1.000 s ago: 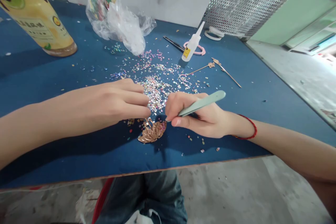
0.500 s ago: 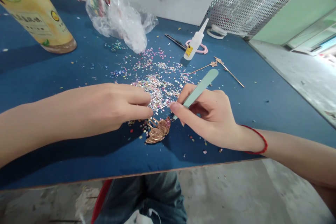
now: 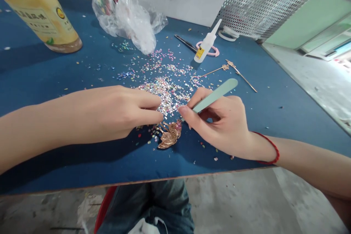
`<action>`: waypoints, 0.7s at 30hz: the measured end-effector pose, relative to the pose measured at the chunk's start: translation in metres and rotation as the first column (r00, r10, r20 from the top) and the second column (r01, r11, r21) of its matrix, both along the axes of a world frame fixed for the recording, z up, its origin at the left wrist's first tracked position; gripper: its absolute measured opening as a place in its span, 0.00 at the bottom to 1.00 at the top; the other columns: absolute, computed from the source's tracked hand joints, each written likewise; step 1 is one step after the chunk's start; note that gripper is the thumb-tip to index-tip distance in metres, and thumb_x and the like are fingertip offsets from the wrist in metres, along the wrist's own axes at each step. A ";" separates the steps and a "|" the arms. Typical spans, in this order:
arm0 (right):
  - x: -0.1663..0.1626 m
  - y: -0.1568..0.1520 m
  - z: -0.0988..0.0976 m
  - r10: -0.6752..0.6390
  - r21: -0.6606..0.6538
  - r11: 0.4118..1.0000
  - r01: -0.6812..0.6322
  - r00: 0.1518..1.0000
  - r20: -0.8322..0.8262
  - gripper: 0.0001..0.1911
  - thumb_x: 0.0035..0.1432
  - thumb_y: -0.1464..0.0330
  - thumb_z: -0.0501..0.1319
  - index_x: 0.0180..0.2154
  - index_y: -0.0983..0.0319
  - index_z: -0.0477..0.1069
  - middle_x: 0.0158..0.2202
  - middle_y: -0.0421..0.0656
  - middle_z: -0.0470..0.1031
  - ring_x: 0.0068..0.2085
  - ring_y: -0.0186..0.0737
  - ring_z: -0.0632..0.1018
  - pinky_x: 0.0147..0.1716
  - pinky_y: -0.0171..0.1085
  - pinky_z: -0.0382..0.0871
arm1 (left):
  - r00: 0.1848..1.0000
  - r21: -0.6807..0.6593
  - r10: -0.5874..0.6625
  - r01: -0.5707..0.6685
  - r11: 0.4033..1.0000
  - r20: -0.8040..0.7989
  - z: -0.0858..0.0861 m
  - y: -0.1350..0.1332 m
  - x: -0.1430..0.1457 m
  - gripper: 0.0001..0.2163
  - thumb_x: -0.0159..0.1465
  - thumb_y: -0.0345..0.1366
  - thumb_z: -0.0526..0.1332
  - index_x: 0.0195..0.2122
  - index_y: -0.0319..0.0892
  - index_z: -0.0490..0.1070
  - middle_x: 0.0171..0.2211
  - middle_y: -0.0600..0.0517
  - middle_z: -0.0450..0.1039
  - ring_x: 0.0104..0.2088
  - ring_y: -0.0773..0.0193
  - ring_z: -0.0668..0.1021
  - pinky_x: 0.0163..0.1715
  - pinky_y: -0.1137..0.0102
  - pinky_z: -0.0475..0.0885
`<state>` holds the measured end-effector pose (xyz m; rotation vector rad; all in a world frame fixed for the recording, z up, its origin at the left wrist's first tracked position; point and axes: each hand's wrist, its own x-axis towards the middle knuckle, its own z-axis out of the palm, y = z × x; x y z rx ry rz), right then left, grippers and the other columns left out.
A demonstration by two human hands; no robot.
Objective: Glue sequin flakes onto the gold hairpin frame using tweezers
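Note:
My left hand (image 3: 122,113) is closed, thumb and fingers bent towards a gold butterfly-shaped ornament (image 3: 168,138), pinching it by its thin upper end. Some pinkish colour shows on the ornament's upper right part. My right hand (image 3: 219,120) grips mint-green tweezers (image 3: 216,95) like a pen. Their tip points down to the ornament's right edge and is mostly hidden by my thumb and fingers. Just beyond both hands spreads a pile of small shiny multicoloured flakes (image 3: 168,93).
A glue bottle (image 3: 204,48) with a long nozzle stands near a black pen-like stick (image 3: 185,43) and a pink ring (image 3: 214,52). Two gold hairpins (image 3: 241,76) lie to the right. Behind are a crumpled plastic bag (image 3: 137,22) and a yellow drink bottle (image 3: 44,14).
The tweezers' upper end has tipped lower and to the right. The ornament and my left fingers have shifted slightly right in view, and the whole view has moved a little.

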<state>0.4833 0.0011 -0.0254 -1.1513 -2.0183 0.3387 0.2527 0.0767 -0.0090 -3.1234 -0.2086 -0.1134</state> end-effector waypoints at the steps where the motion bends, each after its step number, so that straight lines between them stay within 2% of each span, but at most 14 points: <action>1: 0.000 0.000 0.000 0.003 -0.001 1.000 -0.003 1.000 0.004 0.19 0.65 0.64 0.60 0.22 0.60 0.62 0.22 0.38 0.69 0.20 0.27 0.64 0.18 0.31 0.59 | 1.000 0.000 -0.003 0.003 1.000 0.003 0.000 0.000 0.000 0.20 0.52 0.17 0.49 0.37 0.44 0.73 0.33 0.51 0.72 0.28 0.62 0.74 0.24 0.69 0.64; 8: 0.001 0.001 0.002 0.028 -0.026 0.999 -0.029 0.999 -0.016 0.16 0.65 0.65 0.60 0.24 0.60 0.64 0.22 0.37 0.69 0.19 0.26 0.64 0.18 0.31 0.60 | 1.000 -0.010 -0.004 0.004 1.000 0.010 0.001 0.000 -0.003 0.20 0.52 0.17 0.49 0.37 0.44 0.73 0.34 0.51 0.72 0.28 0.63 0.75 0.24 0.68 0.63; 12: 0.007 0.010 0.000 0.207 -0.035 0.977 -0.211 0.974 -0.097 0.12 0.65 0.65 0.60 0.28 0.60 0.68 0.25 0.38 0.72 0.23 0.28 0.68 0.21 0.31 0.63 | 1.000 -0.080 0.016 -0.015 0.997 0.019 0.003 0.002 -0.003 0.21 0.53 0.15 0.48 0.37 0.44 0.72 0.31 0.53 0.70 0.26 0.66 0.72 0.24 0.71 0.61; 16: 0.016 0.019 -0.005 0.401 -0.067 0.905 -0.421 0.893 -0.203 0.07 0.65 0.67 0.60 0.33 0.61 0.70 0.28 0.39 0.72 0.28 0.30 0.73 0.27 0.33 0.67 | 0.999 -0.120 0.003 0.001 0.993 0.033 0.003 0.003 -0.003 0.19 0.58 0.16 0.50 0.38 0.44 0.73 0.32 0.53 0.70 0.27 0.66 0.71 0.25 0.72 0.62; 21: 0.019 0.020 -0.004 0.483 -0.146 0.845 -0.514 0.851 -0.204 0.07 0.66 0.69 0.58 0.33 0.61 0.68 0.29 0.39 0.70 0.30 0.31 0.72 0.30 0.34 0.68 | 0.999 -0.134 0.012 -0.008 0.991 0.031 0.005 0.003 -0.001 0.15 0.65 0.21 0.50 0.37 0.45 0.74 0.32 0.52 0.72 0.29 0.64 0.72 0.27 0.71 0.63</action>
